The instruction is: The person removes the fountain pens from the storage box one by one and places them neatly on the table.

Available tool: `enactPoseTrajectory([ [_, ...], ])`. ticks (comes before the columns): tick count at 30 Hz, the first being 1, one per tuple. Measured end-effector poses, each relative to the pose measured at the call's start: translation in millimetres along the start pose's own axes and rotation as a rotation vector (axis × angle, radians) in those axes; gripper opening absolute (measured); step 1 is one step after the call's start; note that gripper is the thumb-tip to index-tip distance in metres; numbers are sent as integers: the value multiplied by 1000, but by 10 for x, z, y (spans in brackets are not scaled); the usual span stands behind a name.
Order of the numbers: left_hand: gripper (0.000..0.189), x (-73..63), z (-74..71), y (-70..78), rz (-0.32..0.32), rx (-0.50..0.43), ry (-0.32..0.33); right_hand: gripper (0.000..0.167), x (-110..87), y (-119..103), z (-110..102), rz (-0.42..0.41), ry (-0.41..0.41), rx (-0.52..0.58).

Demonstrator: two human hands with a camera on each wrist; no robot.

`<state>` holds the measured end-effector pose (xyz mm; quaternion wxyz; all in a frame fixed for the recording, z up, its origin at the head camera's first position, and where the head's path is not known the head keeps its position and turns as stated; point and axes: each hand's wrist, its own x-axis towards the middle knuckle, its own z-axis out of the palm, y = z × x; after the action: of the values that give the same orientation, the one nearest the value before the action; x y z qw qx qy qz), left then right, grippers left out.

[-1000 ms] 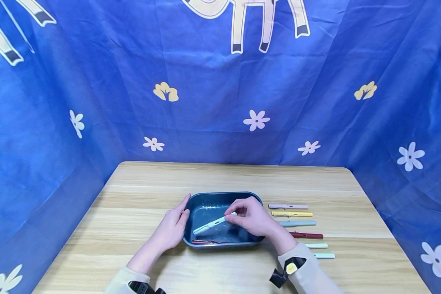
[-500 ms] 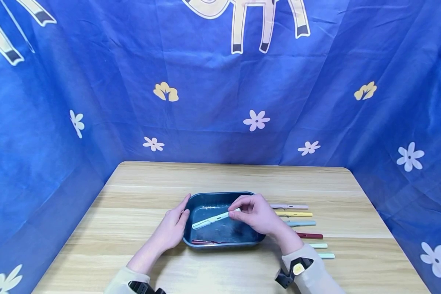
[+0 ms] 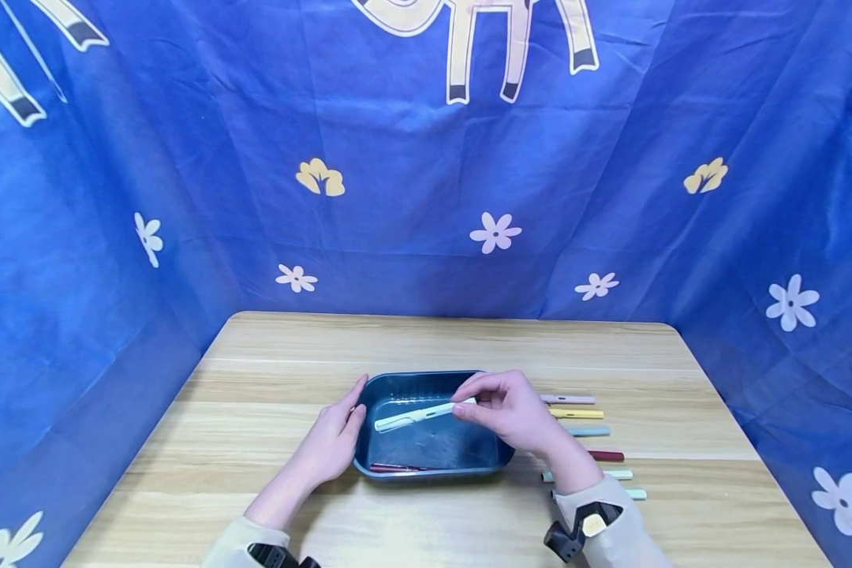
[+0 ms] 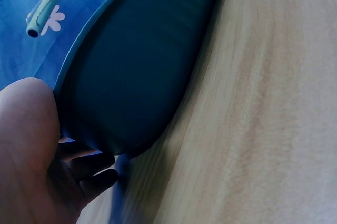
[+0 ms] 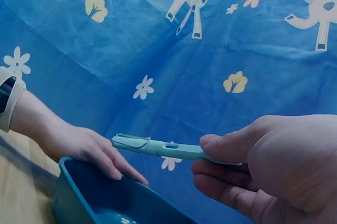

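Observation:
My right hand (image 3: pixel 506 406) pinches the end of a mint-green pen (image 3: pixel 426 414) between thumb and fingers. The capped, clipped end points left over a dark teal box (image 3: pixel 443 454), and in the right wrist view the pen (image 5: pixel 179 150) is lifted above the rim. With its thumb at the rim and fingers round the outside, my left hand (image 3: pixel 332 438) grips the box's left end; the left wrist view shows that thumb (image 4: pixel 29 113) against the wall. Inside the box, along its near wall, lies a dark red pen (image 3: pixel 397 468).
Right of the box several pens lie in a column on the wooden table (image 3: pixel 291 347): lilac (image 3: pixel 571 400), yellow (image 3: pixel 578 413), blue (image 3: pixel 591 431), dark red (image 3: pixel 608 456) and pale green ones (image 3: pixel 619 475). My right forearm partly covers them. A blue patterned curtain (image 3: pixel 412 205) surrounds the table.
My right hand has moved right and slightly away from me, carrying the mint-green pen, which now lies nearer to level. My left hand and the box have stayed in place.

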<state>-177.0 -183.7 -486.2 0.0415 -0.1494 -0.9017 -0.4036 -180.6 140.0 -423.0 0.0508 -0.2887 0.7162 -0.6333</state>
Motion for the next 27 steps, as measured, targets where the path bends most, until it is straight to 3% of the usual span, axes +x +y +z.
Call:
enactPoseTrajectory([
  [5, 53, 2, -1, 5, -8, 0, -2, 11, -51, -51, -70, 5, 16, -5],
  [13, 53, -1, -10, 12, -10, 5, -5, 14, -170, -111, -200, -57, 50, -11],
  [27, 53, 1, -5, 2, -8, 6, -10, 15, -451, -216, -402, -43, 92, 4],
])
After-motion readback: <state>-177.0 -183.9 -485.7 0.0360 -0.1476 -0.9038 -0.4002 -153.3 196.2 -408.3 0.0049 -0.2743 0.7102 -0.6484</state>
